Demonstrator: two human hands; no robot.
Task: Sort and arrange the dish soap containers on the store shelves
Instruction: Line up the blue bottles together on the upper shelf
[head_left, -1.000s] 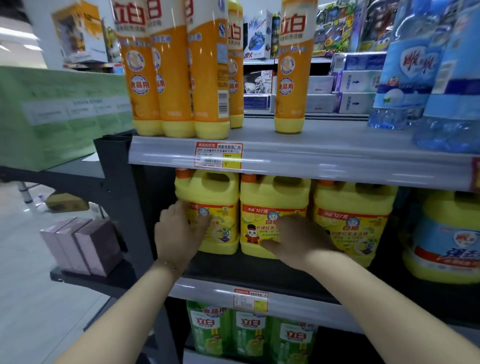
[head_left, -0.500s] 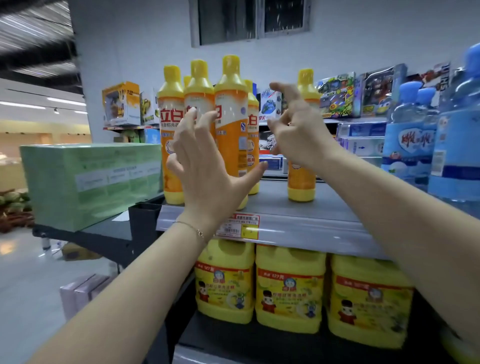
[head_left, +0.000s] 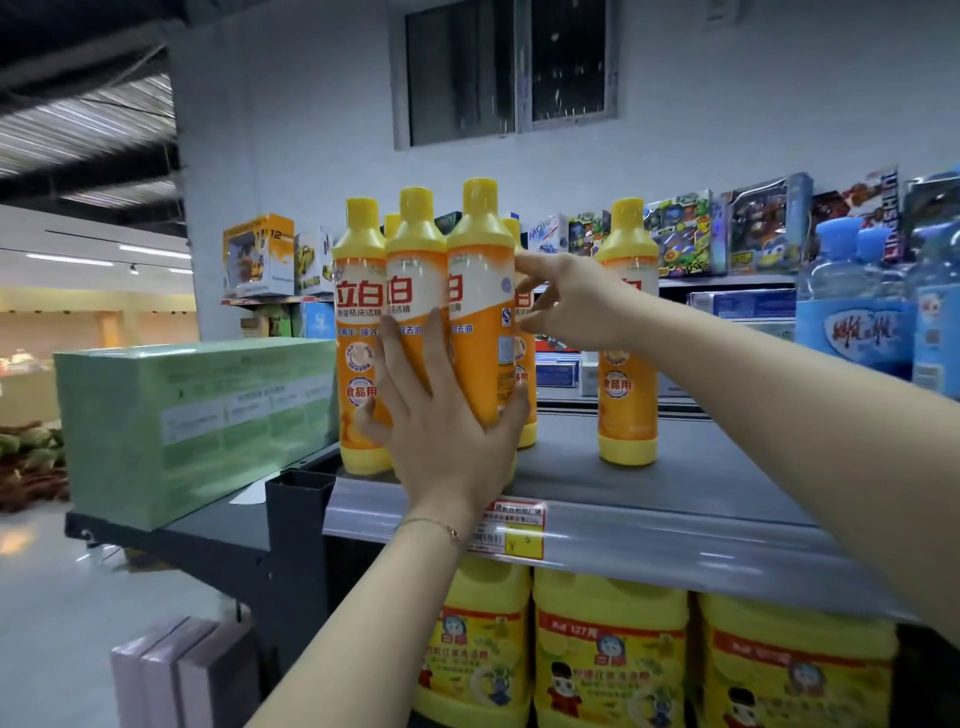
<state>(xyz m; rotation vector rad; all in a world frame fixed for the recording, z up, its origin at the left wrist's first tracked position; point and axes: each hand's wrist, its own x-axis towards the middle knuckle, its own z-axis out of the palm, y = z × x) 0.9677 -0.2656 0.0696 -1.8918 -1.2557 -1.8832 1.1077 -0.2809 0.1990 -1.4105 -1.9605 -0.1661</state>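
Note:
Several tall orange dish soap bottles (head_left: 480, 270) with yellow caps stand bunched at the left end of the top shelf (head_left: 675, 483). My left hand (head_left: 441, 431) presses flat against the front of this bunch, fingers spread, thumb by the rightmost front bottle. My right hand (head_left: 576, 301) reaches in from the right, and its straight fingertips touch the right side of the bunch near a rear bottle. One more orange bottle (head_left: 627, 410) stands alone further right, partly behind my right forearm. Yellow dish soap jugs (head_left: 608, 649) fill the shelf below.
A large green carton (head_left: 192, 415) lies on the dark rack to the left. Blue bottles (head_left: 857, 322) stand at the shelf's right end, with toy boxes (head_left: 680, 234) behind. A price tag (head_left: 514, 530) hangs on the shelf edge. Pale pink boxes (head_left: 176, 670) sit low left.
Both hands left the yellow jugs on the lower shelf and rose to the top shelf. They have closed in on the bunch of orange bottles and now touch it.

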